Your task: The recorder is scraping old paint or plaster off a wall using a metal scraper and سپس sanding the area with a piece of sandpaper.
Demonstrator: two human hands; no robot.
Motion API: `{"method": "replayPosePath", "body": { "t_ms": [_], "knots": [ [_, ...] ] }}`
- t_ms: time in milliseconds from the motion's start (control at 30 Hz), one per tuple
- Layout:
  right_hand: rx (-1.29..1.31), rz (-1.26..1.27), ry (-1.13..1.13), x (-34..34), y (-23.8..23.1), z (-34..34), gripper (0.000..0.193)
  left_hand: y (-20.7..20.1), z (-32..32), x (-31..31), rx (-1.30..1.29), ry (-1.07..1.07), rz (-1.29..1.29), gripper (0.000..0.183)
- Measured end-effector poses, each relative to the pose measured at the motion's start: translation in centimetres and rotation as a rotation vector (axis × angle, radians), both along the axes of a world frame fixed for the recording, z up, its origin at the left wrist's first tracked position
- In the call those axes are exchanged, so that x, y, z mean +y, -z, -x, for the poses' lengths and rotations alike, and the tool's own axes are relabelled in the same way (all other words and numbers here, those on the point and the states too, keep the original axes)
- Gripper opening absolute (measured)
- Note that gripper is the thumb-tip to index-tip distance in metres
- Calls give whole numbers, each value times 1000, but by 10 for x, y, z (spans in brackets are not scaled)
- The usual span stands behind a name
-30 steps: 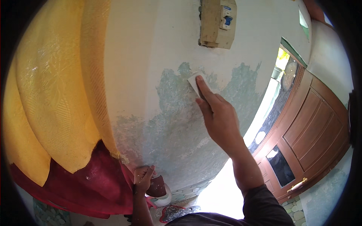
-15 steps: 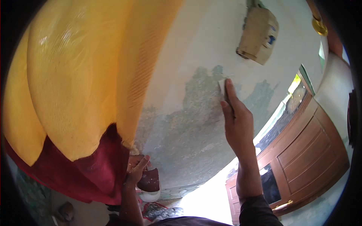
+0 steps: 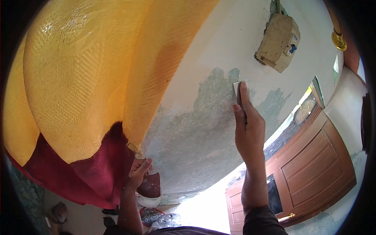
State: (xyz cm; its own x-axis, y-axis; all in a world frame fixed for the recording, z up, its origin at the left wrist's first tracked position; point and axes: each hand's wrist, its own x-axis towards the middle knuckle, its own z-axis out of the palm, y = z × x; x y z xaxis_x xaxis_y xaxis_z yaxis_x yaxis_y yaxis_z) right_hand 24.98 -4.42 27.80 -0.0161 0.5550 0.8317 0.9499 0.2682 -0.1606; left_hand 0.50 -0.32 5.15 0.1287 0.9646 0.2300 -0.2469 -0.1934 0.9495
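Observation:
My right hand (image 3: 250,125) is closed around a flat scraper (image 3: 237,91), its pale blade against the wall (image 3: 184,117). The blade lies at the right edge of a rough grey-green patch (image 3: 213,92), where pale wall meets it. Low on the left, my left hand (image 3: 138,174) is beside the hanging curtain's edge, thumb up and fingers bent and partly hidden. Close against it is a curved reddish-brown piece (image 3: 150,185) with a white rounded thing (image 3: 149,201) below. What the fingers grip is hard to make out.
A yellow and dark-red curtain (image 3: 78,90) hangs along the left. A beige electrical box (image 3: 276,41) with a blue switch sits on the upper wall. At the right is a brown wooden door (image 3: 317,168). Floor items include a speckled red-edged thing (image 3: 150,215).
My view has shifted slightly, so the wall and box appear farther right. The scraper stays against the wall near the patch's edge; my left hand stays beside the reddish-brown piece.

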Motion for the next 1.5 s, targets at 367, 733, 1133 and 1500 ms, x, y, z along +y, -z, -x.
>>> {"method": "replayPosePath", "body": {
  "t_ms": [367, 733, 1133, 1500],
  "knots": [
    [-39, 43, 20, -6, 5, -6, 50, 6, -1, -2, 28, -74, 5, 40],
    [-62, 65, 27, -3, -7, 2, 49, 7, 2, 0, 16, -28, 4, 40],
    [-44, 23, -9, -3, 2, -6, 49, 3, 5, -1, -9, 12, -2, 40],
    [-38, 77, 16, -2, -7, -9, 49, 2, 5, 1, 14, 21, -8, 40]
  ]
}}
